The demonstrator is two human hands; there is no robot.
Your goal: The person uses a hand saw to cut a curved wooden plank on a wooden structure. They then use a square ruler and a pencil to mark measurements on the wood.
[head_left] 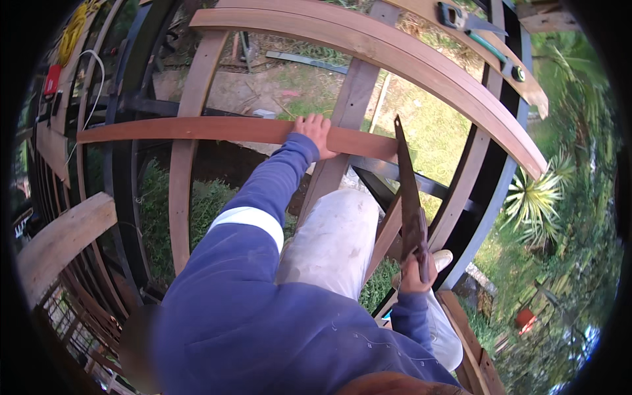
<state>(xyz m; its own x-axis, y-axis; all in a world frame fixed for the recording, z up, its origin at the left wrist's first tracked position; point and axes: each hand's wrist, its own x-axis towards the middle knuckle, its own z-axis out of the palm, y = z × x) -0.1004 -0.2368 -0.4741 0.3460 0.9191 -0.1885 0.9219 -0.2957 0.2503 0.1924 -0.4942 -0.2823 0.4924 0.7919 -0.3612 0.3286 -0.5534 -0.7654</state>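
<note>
The reddish-brown board [230, 130] lies crosswise over the wooden joists [191, 131], its right end just beside the blade of the handsaw [409, 184]. The left hand [314, 135] rests over the board toward that end, fingers bent at its far edge with little gap; the right hand [418, 273] has its fingers wrapped round the saw handle, blade pointing up and away from the body. Principal risk, in my judgement: one hand alone is seen restraining the board, so a stroke that binds could make it slide or twist on the joists. A blade jumping leftward could reach the left hand, and one slipping toward the body could meet the pale-trousered knee [336, 230]. Open gaps between the joists mean that a lost offcut, tool or footing could drop to the ground below. Loose tools on the upper planks, a second saw [451, 14] and a green-handled tool [487, 47] among them, could be knocked off if their support were jarred. Not determinable: whether the saw teeth touch the board, any marked line, and the left fingertips. The lower body is partly hidden by the torso; surroundings at the rim are distorted.
</note>
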